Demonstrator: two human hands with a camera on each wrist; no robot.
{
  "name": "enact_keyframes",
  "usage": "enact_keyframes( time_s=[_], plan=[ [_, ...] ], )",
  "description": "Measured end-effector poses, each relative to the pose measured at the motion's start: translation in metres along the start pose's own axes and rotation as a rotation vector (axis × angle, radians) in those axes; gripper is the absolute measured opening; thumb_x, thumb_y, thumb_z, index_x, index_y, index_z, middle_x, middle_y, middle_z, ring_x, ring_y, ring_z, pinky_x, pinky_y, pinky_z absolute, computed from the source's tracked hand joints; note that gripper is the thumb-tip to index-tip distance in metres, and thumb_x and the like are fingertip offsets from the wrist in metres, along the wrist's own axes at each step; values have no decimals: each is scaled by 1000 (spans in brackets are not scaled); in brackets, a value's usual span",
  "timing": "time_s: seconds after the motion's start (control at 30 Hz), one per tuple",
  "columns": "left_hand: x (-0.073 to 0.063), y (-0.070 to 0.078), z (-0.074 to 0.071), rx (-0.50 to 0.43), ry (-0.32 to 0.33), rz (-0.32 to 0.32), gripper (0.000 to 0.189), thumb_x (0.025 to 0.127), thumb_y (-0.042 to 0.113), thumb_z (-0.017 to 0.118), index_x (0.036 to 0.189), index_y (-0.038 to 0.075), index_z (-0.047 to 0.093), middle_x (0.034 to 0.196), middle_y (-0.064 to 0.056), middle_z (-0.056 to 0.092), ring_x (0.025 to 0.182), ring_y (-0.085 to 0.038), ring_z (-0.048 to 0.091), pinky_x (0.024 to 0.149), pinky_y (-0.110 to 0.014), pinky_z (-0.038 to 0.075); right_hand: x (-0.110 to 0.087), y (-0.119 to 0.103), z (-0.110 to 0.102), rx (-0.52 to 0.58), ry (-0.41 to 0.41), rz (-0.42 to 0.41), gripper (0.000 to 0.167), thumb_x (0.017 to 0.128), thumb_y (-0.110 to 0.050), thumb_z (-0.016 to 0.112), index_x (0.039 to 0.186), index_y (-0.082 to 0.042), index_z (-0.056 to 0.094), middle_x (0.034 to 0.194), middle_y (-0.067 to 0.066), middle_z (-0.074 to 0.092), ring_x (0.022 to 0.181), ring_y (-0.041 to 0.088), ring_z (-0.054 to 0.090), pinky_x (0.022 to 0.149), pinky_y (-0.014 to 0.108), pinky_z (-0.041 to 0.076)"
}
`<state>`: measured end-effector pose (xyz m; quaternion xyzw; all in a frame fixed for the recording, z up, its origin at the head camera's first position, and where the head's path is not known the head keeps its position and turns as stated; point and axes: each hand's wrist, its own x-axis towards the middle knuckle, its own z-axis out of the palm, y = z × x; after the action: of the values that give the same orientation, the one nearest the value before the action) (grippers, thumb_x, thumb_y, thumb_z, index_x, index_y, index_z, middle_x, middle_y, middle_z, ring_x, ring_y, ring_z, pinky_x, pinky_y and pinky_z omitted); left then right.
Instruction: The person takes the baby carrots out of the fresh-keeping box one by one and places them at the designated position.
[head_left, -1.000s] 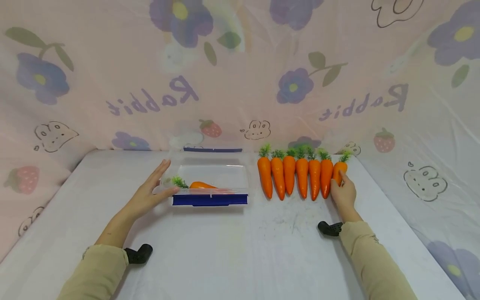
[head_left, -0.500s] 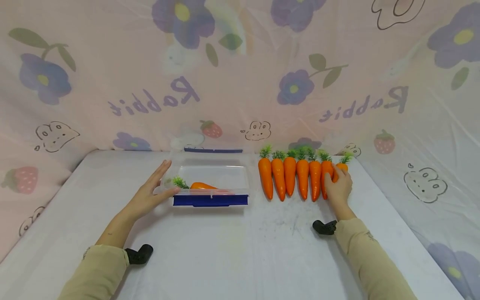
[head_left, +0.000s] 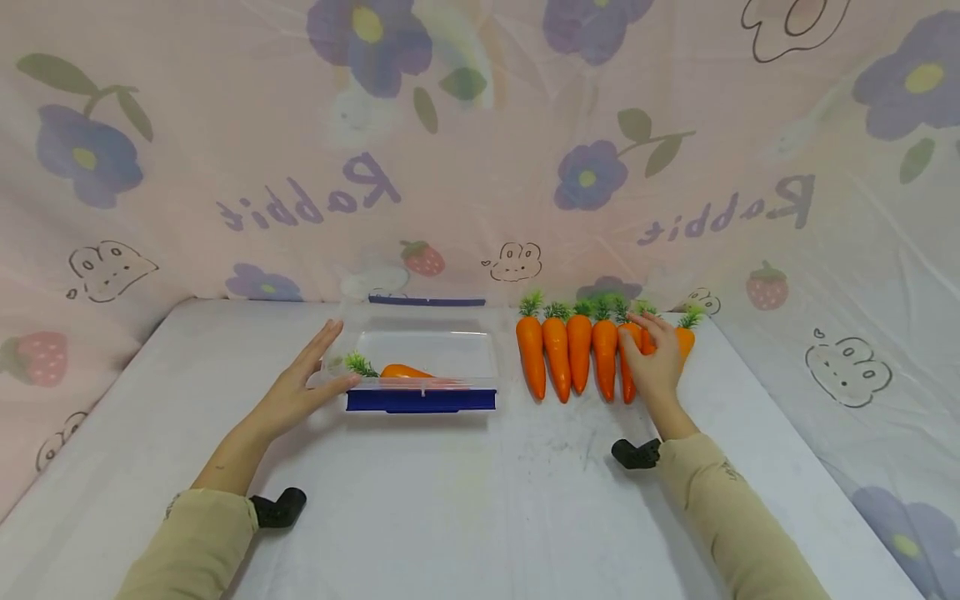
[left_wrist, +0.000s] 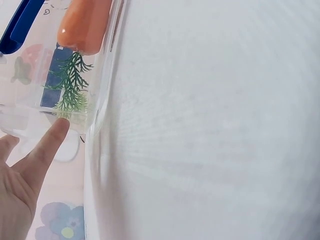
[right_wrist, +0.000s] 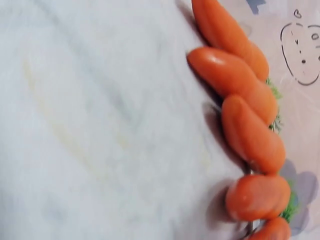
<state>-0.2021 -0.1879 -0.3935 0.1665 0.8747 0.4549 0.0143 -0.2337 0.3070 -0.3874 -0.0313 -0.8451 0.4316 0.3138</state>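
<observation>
My left hand (head_left: 292, 396) rests at the left end of a clear plastic box (head_left: 420, 402) with blue clips, fingers and thumb spread. In the left wrist view a fingertip meets the box wall beside the green leaves (left_wrist: 72, 82) of an orange toy carrot (left_wrist: 87, 25) lying inside. To the right, a row of similar carrots (head_left: 530, 354) lies side by side, leaves toward the back. My right hand (head_left: 654, 367) is over the row's right part, thumb and fingers apart, partly covering two carrots. The right wrist view shows carrot bodies (right_wrist: 252, 135) but no hand.
A white tabletop (head_left: 450, 517) runs under everything, with faint dark smudges in front of the carrots. Behind it hangs a pink printed cloth (head_left: 465, 200). A black wrist camera (head_left: 279, 508) sticks out from each sleeve.
My right hand has shifted left along the row, from the rightmost carrot to those beside it, uncovering the rightmost one. The left hand and the box have stayed put.
</observation>
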Motion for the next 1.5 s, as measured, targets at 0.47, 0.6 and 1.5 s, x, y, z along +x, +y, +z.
enact_keyframes(
  time_s=[0.47, 0.6, 1.5],
  plan=[
    [0, -1, 0, -1, 3, -6, 84, 92, 34, 63, 154, 37, 7, 163, -6, -1, 140, -49, 20, 107, -68, 24, -4, -31, 19, 140, -97, -44, 33, 90, -16, 65, 121, -5, 66, 140, 17, 48, 126, 33, 44, 100, 53, 36],
    [-2, 3, -1, -8, -2, -5, 84, 92, 33, 63, 155, 35, 7, 163, -5, -2, 140, -50, 20, 107, -68, 24, -6, -36, 24, 156, -116, -55, 33, 91, -18, 65, 121, -4, 66, 140, 17, 49, 131, 30, 41, 101, 50, 38],
    [1, -2, 2, -3, 3, -10, 82, 92, 36, 63, 153, 42, 7, 163, -3, -2, 140, -49, 22, 107, -69, 23, -29, -123, 56, 258, -363, -175, 31, 89, -3, 64, 118, 8, 63, 135, 26, 49, 112, 39, 51, 92, 53, 45]
  ],
)
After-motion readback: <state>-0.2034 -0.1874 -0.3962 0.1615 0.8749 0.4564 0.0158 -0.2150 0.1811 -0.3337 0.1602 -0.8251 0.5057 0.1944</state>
